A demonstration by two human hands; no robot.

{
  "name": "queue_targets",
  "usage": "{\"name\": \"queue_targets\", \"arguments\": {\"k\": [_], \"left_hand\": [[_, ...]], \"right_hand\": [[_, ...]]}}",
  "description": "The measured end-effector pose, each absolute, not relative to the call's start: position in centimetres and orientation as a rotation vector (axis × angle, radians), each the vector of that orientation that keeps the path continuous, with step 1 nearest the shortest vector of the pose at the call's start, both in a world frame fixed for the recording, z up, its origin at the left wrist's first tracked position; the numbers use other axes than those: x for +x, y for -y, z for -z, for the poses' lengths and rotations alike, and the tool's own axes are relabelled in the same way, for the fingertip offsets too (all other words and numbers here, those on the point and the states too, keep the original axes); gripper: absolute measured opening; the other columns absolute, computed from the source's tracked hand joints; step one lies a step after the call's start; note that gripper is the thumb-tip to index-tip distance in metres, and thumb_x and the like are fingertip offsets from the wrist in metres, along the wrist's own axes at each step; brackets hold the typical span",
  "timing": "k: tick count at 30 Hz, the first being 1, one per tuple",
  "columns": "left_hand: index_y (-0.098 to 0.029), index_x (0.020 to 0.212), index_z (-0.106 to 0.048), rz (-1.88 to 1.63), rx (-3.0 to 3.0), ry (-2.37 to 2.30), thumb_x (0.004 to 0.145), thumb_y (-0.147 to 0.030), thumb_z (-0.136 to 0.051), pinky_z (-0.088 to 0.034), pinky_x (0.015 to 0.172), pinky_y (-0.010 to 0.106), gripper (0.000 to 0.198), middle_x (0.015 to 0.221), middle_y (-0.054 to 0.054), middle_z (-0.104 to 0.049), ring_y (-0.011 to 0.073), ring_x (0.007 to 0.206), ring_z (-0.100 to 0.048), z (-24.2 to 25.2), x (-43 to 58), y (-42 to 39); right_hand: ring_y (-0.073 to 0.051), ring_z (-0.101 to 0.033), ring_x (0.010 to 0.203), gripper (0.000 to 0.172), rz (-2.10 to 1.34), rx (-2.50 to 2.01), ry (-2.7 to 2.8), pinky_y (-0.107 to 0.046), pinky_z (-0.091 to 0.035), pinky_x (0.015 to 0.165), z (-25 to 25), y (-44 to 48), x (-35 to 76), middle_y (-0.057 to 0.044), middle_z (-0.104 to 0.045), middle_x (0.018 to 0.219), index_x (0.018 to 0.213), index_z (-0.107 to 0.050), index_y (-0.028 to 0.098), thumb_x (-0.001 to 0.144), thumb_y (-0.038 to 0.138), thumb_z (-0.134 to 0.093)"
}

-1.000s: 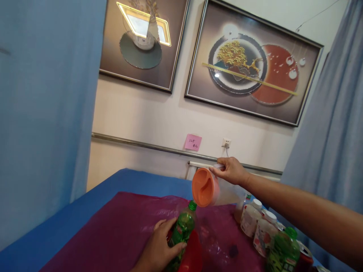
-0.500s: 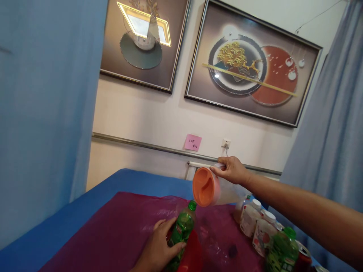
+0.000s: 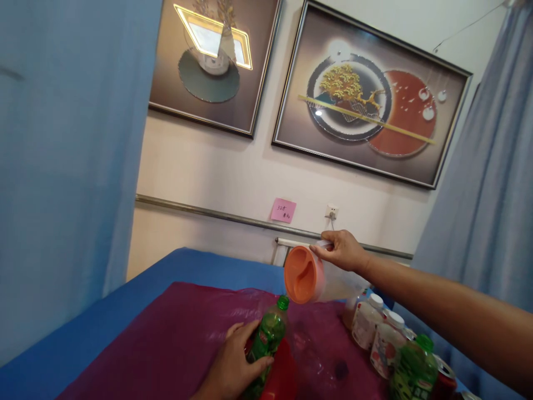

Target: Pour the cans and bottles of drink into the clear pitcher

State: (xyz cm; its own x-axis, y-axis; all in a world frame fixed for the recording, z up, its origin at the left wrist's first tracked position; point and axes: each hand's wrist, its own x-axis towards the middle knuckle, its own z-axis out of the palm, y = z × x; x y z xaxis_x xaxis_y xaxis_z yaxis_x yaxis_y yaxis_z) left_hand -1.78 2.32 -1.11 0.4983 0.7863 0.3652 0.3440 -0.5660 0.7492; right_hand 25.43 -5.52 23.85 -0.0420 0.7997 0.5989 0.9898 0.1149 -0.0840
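My left hand [image 3: 238, 358] is wrapped round a green plastic bottle [image 3: 268, 333], which leans slightly to the right over a red bowl-like container [image 3: 283, 372]. Above and to the right, my right hand [image 3: 339, 248] grips the handle of a translucent pitcher [image 3: 335, 280] with an orange lid [image 3: 302, 275]. The pitcher lies tilted on its side, its lid facing left just over the bottle's mouth. Cloudy liquid seems to sit inside it. Whether any liquid is flowing between the two cannot be made out.
Several bottles stand at the right: white-capped bottles [image 3: 387, 341], another green bottle [image 3: 414, 366] and a red can [image 3: 444, 378]. A purple plastic sheet [image 3: 179, 333] covers part of the blue table surface [image 3: 166, 264]. Blue curtains [image 3: 70, 139] hang at both sides.
The pitcher's lid has turned very slightly. Otherwise both hands, the bottle and the pitcher stay almost where they were.
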Motion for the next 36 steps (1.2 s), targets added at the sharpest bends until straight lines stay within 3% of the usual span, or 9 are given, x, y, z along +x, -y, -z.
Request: {"name": "queue_targets", "arguments": {"k": [8,36], "left_hand": [[-0.018,0.132,-0.067,-0.921,2.116,-0.946,0.062,-0.033,-0.079,-0.040,0.113,0.049,0.073,0.129,0.013,-0.070,0.0365,0.128,-0.055,1.03,-1.79,-2.30],[-0.018,0.131,-0.067,-0.918,2.131,-0.894,0.063,-0.031,-0.080,-0.042,0.110,0.048,0.071,0.127,0.013,-0.070,0.0349,0.122,-0.057,0.64,-1.93,-1.99]], "right_hand": [[-0.011,-0.035,0.049,0.049,0.471,-1.735,1.898,-0.026,-0.025,0.051,-23.78,5.51,25.31,0.004,-0.042,0.049,0.055,-0.037,0.024,0.082,0.060,-0.058],[-0.011,-0.034,0.049,0.049,0.484,-1.736,1.905,-0.026,-0.024,0.051,-24.01,5.81,24.92,0.005,-0.039,0.049,0.056,-0.034,0.025,0.081,0.061,-0.056]]}}
